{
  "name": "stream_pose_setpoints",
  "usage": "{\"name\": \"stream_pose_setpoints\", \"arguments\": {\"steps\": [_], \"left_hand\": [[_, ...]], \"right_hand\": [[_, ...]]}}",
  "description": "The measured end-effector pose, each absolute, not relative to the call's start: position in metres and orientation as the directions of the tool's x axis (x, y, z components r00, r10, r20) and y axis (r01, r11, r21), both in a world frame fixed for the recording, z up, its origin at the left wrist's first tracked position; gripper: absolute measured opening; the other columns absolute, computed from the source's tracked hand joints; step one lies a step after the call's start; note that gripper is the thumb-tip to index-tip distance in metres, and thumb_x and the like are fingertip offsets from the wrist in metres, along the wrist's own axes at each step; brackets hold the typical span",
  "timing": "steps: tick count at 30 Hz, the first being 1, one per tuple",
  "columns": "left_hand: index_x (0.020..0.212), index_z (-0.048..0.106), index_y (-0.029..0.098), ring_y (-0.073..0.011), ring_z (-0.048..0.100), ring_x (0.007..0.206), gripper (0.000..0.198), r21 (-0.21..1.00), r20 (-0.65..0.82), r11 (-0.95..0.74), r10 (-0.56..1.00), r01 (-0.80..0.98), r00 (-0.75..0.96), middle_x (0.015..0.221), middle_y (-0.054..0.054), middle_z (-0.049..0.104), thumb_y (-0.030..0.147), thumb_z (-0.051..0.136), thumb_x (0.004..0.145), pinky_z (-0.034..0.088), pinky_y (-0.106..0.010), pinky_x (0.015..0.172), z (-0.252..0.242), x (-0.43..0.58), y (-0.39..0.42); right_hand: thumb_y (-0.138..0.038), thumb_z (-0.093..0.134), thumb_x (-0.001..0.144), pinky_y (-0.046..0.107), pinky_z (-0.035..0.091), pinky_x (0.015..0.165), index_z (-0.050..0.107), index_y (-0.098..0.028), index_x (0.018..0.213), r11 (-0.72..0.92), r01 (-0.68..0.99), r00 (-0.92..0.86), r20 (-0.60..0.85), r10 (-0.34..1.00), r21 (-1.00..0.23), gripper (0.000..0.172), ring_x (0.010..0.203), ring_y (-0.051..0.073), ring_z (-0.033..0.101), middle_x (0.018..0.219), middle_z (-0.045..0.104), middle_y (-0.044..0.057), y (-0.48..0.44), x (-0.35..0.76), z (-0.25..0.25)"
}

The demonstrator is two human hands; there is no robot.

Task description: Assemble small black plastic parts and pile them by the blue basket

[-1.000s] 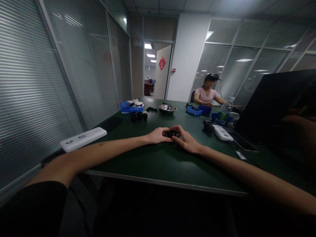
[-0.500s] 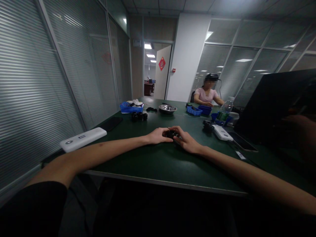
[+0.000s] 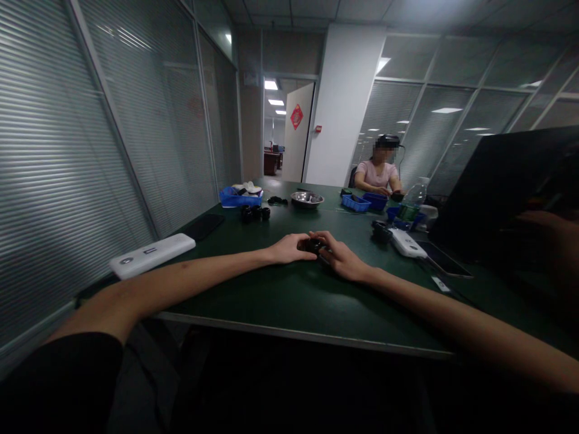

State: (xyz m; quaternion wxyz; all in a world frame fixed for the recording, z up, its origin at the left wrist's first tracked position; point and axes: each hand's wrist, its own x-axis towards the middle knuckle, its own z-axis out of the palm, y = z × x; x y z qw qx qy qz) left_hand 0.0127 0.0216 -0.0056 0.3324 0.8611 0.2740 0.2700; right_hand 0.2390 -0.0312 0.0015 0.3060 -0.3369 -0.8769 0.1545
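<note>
Over the middle of the green table (image 3: 271, 301), my left hand (image 3: 289, 248) and my right hand (image 3: 339, 256) meet around a small shiny black rounded part (image 3: 313, 245). My left thumb and fingers close on it from the left. From the right, the fingers of my right hand curl over it, covering much of its surface. Its exact kind cannot be made out. Farther back on the left stand several similar black rounded parts (image 3: 256, 213). A black part (image 3: 381, 231) lies to the right of my hands.
A steel bowl (image 3: 307, 200) stands beyond my hands, between a filled blue tray (image 3: 242, 196) and a blue basket (image 3: 356, 203). White power banks (image 3: 154, 255) flank both sides. On the right are a plastic bottle (image 3: 412, 202), a phone (image 3: 446, 259) and a large dark screen (image 3: 502, 193). A co-worker (image 3: 380, 172) sits opposite.
My hands stay in place around the black part, with a slight shift of the right fingers. The co-worker's forearm has drawn inward, and a dark item shows near their hand.
</note>
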Motion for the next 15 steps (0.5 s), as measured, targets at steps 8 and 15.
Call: {"name": "stream_pose_setpoints", "arguments": {"steps": [8, 15], "left_hand": [[0.127, 0.062, 0.013, -0.0203, 0.063, 0.085, 0.058, 0.720, 0.284, -0.630, 0.649, 0.290, 0.705, 0.099, -0.007, 0.069, 0.046, 0.075, 0.081, 0.046, -0.030, 0.072, -0.0052, 0.0122, 0.0207], [0.124, 0.062, 0.011, -0.0226, 0.065, 0.094, 0.055, 0.752, 0.271, -0.596, 0.670, 0.283, 0.691, 0.106, -0.010, 0.070, 0.038, 0.075, 0.079, 0.048, -0.032, 0.080, -0.0045, 0.0131, 0.0193]], "right_hand": [[-0.026, 0.049, 0.098, 0.049, 0.046, 0.106, 0.042, -0.024, 0.142, 0.681, 0.544, -0.550, 0.405, 0.731, -0.491, 0.045, 0.127, 0.028, 0.060, 0.142, 0.061, 0.012, -0.0388, 0.2355, 0.0079], [-0.043, 0.058, 0.097, 0.043, 0.053, 0.093, 0.052, -0.022, 0.143, 0.593, 0.670, -0.447, 0.396, 0.802, -0.446, 0.051, 0.114, 0.029, 0.066, 0.138, 0.064, 0.013, -0.0355, 0.2316, 0.0075]]}}
